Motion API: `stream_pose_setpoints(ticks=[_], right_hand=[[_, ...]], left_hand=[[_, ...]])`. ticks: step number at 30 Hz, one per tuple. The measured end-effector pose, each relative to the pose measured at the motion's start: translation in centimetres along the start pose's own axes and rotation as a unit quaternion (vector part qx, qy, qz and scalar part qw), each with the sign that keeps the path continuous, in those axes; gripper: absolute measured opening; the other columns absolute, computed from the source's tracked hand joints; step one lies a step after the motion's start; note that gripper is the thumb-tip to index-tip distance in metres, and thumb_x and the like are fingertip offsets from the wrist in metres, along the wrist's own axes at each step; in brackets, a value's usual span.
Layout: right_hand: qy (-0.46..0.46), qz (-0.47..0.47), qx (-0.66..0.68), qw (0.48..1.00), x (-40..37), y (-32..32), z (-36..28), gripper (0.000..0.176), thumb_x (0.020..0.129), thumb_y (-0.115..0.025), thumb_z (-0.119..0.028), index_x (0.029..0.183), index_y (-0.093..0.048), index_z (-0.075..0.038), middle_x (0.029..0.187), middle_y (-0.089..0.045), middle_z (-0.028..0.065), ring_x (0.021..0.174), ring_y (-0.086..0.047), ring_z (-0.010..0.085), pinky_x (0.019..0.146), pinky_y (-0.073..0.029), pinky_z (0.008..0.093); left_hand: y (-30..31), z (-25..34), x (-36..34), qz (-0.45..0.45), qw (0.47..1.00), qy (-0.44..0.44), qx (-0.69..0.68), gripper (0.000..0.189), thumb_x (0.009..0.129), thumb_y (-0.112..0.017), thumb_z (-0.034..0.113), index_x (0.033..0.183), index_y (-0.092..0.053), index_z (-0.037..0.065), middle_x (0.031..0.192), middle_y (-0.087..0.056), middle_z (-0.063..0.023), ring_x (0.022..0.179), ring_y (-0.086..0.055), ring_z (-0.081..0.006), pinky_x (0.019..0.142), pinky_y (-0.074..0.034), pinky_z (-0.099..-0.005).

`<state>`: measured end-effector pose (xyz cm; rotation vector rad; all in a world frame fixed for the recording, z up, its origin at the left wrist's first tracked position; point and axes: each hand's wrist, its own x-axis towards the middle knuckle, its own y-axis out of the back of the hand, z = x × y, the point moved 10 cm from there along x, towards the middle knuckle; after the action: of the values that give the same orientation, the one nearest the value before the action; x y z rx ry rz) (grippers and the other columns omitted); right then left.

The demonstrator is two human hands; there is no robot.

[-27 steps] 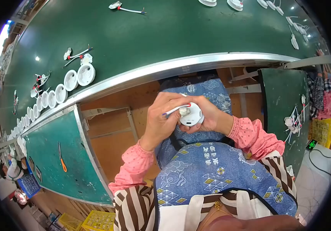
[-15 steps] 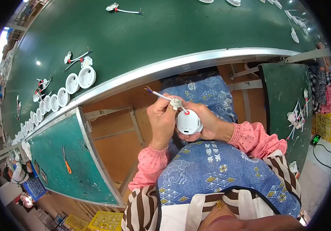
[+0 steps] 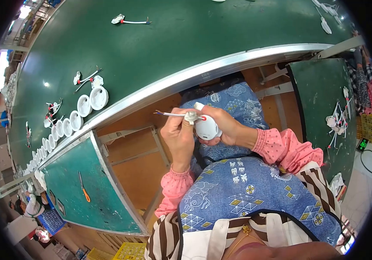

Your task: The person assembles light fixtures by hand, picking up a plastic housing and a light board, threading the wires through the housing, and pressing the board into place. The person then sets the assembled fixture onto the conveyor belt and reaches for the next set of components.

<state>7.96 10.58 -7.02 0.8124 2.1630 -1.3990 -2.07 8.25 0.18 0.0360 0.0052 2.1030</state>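
Over my lap, my right hand (image 3: 227, 125) is closed around a white round plastic housing (image 3: 207, 129), which has a small dark slot and a red ring on its face. A white cable (image 3: 175, 114) runs from the red ring to the left, its end split into thin coloured wires. My left hand (image 3: 179, 138) pinches this cable close to the housing, the thumb tip covered by a white wrapping (image 3: 190, 116). Part of the cable is hidden under that thumb. A white covering also shows at a fingertip of my right hand.
White round cups (image 3: 99, 97) line the green table's metal edge (image 3: 173, 80). Small parts with cables (image 3: 129, 21) lie on the tabletop. Orange-handled scissors (image 3: 84, 190) rest on the left side board; a cable bundle (image 3: 336, 123) lies on the right one.
Both hands have shifted slightly left with the housing, which is now tilted. The cable's free end has swung lower and points more level to the left. The whole view has turned a little.
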Motion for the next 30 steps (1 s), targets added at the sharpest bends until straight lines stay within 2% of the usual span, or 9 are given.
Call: stream_pose_setpoints(ticks=[3, 6, 10, 11, 14, 18, 22, 27, 30], right_hand=[[-0.018, 0.015, -0.007, 1.000, 0.3, 0.1, -0.1, 0.041, 0.103, -0.046, -0.044, 0.093, -0.059, -0.006, 0.068, -0.060, 0.0100, 0.051, -0.061, 0.0215, 0.031, -0.033, 0.0271], [-0.034, 0.004, 0.012, 0.999, 0.2, -0.7, 0.2, 0.039, 0.102, -0.047, -0.042, 0.093, -0.059, -0.006, 0.069, -0.060, 0.0093, 0.049, -0.060, 0.0218, 0.030, -0.032, 0.0267], [-0.099, -0.026, 0.018, 0.995, -0.7, -0.9, 1.7, 0.035, 0.101, -0.050, -0.040, 0.093, -0.059, -0.007, 0.069, -0.059, 0.0089, 0.049, -0.059, 0.0218, 0.030, -0.030, 0.0253], [-0.105, -0.070, 0.017, 0.992, -1.0, -1.2, 2.1, 0.033, 0.098, -0.052, -0.038, 0.092, -0.058, -0.006, 0.069, -0.059, 0.0095, 0.050, -0.059, 0.0214, 0.030, -0.031, 0.0248], [-0.150, -0.073, 0.003, 0.986, -2.4, -1.6, 2.7, 0.030, 0.094, -0.054, -0.036, 0.091, -0.059, -0.006, 0.069, -0.059, 0.0103, 0.049, -0.058, 0.0212, 0.029, -0.031, 0.0254], [-0.174, -0.089, 0.010, 0.981, -3.3, -2.0, 4.4, 0.034, 0.094, -0.053, -0.037, 0.089, -0.059, -0.003, 0.068, -0.058, 0.0117, 0.046, -0.055, 0.0214, 0.029, -0.030, 0.0264], [-0.202, -0.104, 0.073, 0.971, -4.1, -2.2, 6.0, 0.044, 0.100, -0.046, -0.042, 0.088, -0.058, -0.002, 0.065, -0.057, 0.0118, 0.045, -0.054, 0.0216, 0.028, -0.028, 0.0266], [-0.195, -0.073, 0.014, 0.978, -3.4, -0.8, 5.5, 0.040, 0.100, -0.047, -0.043, 0.091, -0.057, -0.005, 0.065, -0.057, 0.0108, 0.044, -0.053, 0.0191, 0.029, -0.028, 0.0250], [-0.169, -0.048, -0.017, 0.984, -2.5, 0.2, 4.5, 0.039, 0.100, -0.047, -0.044, 0.091, -0.057, -0.007, 0.066, -0.058, 0.0106, 0.044, -0.054, 0.0183, 0.029, -0.028, 0.0244]], left_hand=[[0.0, 0.8, 0.3, -0.026, 1.000, 0.006, -0.006, 0.019, 0.103, -0.058, 0.011, 0.109, -0.071, -0.001, 0.099, -0.065, -0.0044, 0.085, -0.058, -0.0093, 0.072, -0.046, -0.0232], [-0.2, 2.0, 0.5, -0.021, 0.997, -0.047, -0.059, 0.025, 0.106, -0.052, 0.015, 0.113, -0.070, -0.002, 0.103, -0.065, -0.0043, 0.088, -0.059, -0.0106, 0.073, -0.047, -0.0238], [-2.4, 1.0, 0.0, -0.107, 0.923, 0.069, -0.362, 0.035, 0.109, -0.048, 0.024, 0.100, -0.065, -0.006, 0.067, -0.055, -0.0028, 0.059, -0.048, -0.0106, 0.059, -0.039, -0.0264], [-2.0, 0.5, 0.3, -0.077, 0.939, 0.077, -0.325, 0.034, 0.108, -0.048, 0.024, 0.091, -0.058, -0.004, 0.053, -0.034, 0.0034, 0.046, -0.027, -0.0079, 0.051, -0.029, -0.0310], [-2.5, 0.6, 0.4, -0.161, 0.908, 0.092, -0.376, 0.036, 0.107, -0.052, 0.025, 0.090, -0.060, -0.006, 0.057, -0.039, 0.0029, 0.049, -0.028, -0.0057, 0.052, -0.030, -0.0268], [-2.4, 0.1, 0.0, -0.185, 0.913, 0.155, -0.329, 0.037, 0.106, -0.055, 0.025, 0.086, -0.058, -0.006, 0.059, -0.035, 0.0036, 0.050, -0.026, -0.0048, 0.050, -0.028, -0.0270], [-2.4, -1.0, -0.5, -0.188, 0.900, 0.176, -0.351, 0.038, 0.107, -0.056, 0.026, 0.087, -0.058, -0.007, 0.059, -0.037, 0.0027, 0.050, -0.027, -0.0055, 0.051, -0.031, -0.0281], [-2.1, -0.6, -1.3, -0.173, 0.926, 0.149, -0.301, 0.039, 0.107, -0.055, 0.027, 0.087, -0.058, -0.006, 0.061, -0.039, 0.0013, 0.052, -0.030, -0.0070, 0.055, -0.037, -0.0291], [-2.2, -0.3, -1.1, -0.130, 0.943, 0.147, -0.268, 0.035, 0.107, -0.051, 0.024, 0.085, -0.056, -0.002, 0.057, -0.030, 0.0048, 0.051, -0.024, -0.0072, 0.057, -0.033, -0.0316]])
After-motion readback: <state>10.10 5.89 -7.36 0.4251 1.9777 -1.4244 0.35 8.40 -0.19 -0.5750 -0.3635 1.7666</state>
